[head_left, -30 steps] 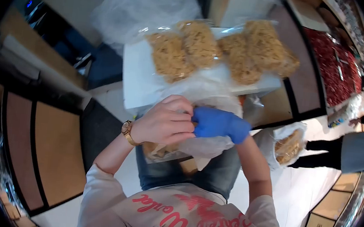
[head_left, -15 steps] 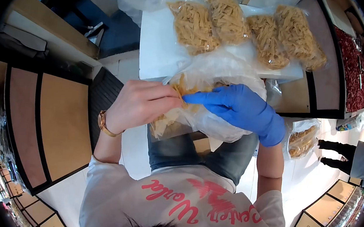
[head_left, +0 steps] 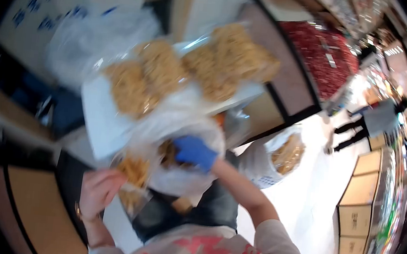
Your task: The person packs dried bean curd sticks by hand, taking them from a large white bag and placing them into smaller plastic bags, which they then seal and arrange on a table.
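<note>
My left hand (head_left: 100,189) is closed at the edge of a small clear bag (head_left: 133,199) that holds yellow strips (head_left: 134,170). My right hand, in a blue glove (head_left: 195,153), reaches down into a large white plastic bag (head_left: 171,180). Brown pieces (head_left: 169,154) show beside its fingers, which are mostly hidden inside. The big bag rests over my lap, and the small one is at its left side.
Several clear bags of tan strips (head_left: 158,66) lie on a white surface (head_left: 98,129). A white sack (head_left: 258,165) with a clear bag inside stands on the floor at right. Dried red goods (head_left: 318,57) fill a bin. A person (head_left: 379,118) stands far right.
The view has turned and blurred. My gloved right hand has moved away from my left hand and down into the large bag. My left hand is still by the small bag.
</note>
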Tool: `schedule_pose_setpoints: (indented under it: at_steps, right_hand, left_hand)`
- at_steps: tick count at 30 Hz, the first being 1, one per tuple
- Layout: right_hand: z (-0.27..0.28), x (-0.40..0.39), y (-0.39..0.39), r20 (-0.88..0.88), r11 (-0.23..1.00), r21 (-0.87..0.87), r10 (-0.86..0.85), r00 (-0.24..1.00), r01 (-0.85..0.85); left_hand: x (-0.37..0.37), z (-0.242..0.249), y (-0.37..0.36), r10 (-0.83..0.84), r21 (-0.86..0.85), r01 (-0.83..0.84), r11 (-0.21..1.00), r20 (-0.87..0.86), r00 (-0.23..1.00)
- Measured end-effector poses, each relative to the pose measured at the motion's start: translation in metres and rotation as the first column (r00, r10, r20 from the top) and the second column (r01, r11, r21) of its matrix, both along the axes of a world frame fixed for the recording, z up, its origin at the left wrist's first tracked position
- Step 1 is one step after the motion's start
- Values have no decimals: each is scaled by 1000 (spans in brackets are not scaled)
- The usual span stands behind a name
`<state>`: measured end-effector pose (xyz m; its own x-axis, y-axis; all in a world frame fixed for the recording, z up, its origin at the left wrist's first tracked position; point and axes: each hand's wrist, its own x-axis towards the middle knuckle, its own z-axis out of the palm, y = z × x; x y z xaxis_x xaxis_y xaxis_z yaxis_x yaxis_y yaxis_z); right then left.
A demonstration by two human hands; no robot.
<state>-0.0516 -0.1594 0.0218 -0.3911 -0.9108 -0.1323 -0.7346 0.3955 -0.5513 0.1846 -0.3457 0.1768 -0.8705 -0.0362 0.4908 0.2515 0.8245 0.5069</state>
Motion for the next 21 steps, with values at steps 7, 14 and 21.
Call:
schedule_pose_setpoints:
  at_steps: [7,14,21]
  right_hand:
    - [-86,74,-57,-493,873,450,420,762,-190]
    - [-112,64,-50,-351,1000,-19,-9,936,2]
    - [-76,76,-50,-249,988,103,-84,965,113]
  left_hand:
    - [-10,-9,16,-6,66,1,998,83,997]
    - [-15,-7,23,17,44,-21,999,102,995]
    - [-17,-2,30,2,72,-15,997,166,986]
